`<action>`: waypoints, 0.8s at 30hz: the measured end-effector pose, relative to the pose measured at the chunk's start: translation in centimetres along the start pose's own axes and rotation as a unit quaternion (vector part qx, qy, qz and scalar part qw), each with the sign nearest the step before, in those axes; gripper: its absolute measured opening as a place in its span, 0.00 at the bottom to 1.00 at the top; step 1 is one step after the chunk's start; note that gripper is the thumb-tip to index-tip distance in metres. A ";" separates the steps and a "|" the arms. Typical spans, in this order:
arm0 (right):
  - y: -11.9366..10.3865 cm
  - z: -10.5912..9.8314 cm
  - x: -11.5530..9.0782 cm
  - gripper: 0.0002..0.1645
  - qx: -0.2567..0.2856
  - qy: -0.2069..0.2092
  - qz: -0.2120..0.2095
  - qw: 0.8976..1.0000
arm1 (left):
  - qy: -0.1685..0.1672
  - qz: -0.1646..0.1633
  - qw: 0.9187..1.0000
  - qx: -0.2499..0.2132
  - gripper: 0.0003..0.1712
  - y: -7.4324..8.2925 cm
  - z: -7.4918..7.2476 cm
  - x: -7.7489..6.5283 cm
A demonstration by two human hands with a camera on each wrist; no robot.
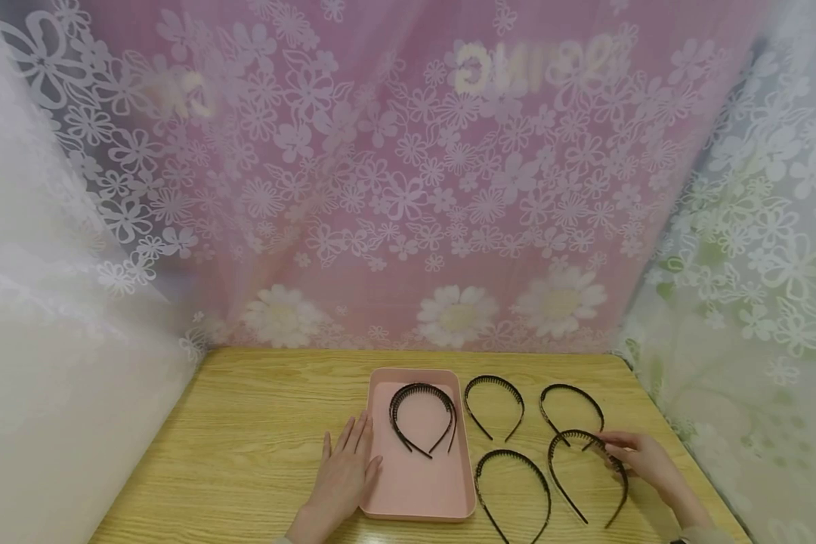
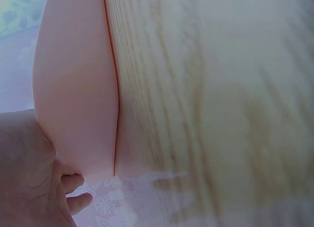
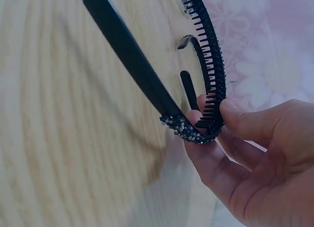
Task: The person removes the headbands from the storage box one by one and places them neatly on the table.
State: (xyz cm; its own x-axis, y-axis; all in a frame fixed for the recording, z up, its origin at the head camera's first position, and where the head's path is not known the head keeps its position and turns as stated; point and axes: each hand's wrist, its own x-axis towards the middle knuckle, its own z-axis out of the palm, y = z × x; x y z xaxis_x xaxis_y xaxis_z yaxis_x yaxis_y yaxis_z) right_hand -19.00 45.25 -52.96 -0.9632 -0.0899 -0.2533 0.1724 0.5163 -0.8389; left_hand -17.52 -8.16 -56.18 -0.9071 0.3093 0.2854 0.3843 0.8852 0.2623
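My right hand (image 1: 642, 459) pinches a black toothed headband (image 1: 559, 477) by its right side, at the right of the table. Seen from the right wrist, thumb and fingers close on the headband (image 3: 142, 72) near a band of sparkling stones, and its shadow falls on the wood. At the pink tray (image 1: 418, 499), my left hand (image 1: 343, 470) rests with straight fingers along the left wall. The left wrist view has that hand (image 2: 29, 173) against the tray's outer side (image 2: 78, 84). Overlapping black headbands (image 1: 394, 423) lie inside the tray, toward its far end.
Right of the tray lie a headband (image 1: 494, 378) at the back, another headband (image 1: 513, 455) nearer the front, and a third headband (image 1: 571, 388) just behind the held one. Flowered curtains (image 1: 408, 174) enclose the wooden table (image 1: 258, 423) at the back and both sides.
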 end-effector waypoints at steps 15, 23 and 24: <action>1.0 -0.6 -1.0 0.26 0.008 -0.037 0.006 0.999 | 0.001 -0.001 1.000 0.004 0.36 0.2 -0.3 0.0; 1.2 -0.8 -1.4 0.29 0.016 -0.047 0.008 0.999 | 0.002 -0.002 1.000 0.000 0.36 0.1 -0.3 0.0; 1.2 -0.9 -1.5 0.29 0.013 -0.044 0.009 0.999 | 0.003 -0.002 1.000 0.001 0.36 0.1 -0.3 0.0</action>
State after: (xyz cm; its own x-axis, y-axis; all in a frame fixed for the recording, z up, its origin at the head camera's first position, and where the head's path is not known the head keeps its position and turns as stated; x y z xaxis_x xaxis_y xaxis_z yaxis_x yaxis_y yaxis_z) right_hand -17.57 46.77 -53.20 -0.9380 -0.1568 -0.3093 0.1959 0.4963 -0.8457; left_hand -17.41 -8.15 -55.89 -0.9074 0.3048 0.2894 0.3814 0.8865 0.2621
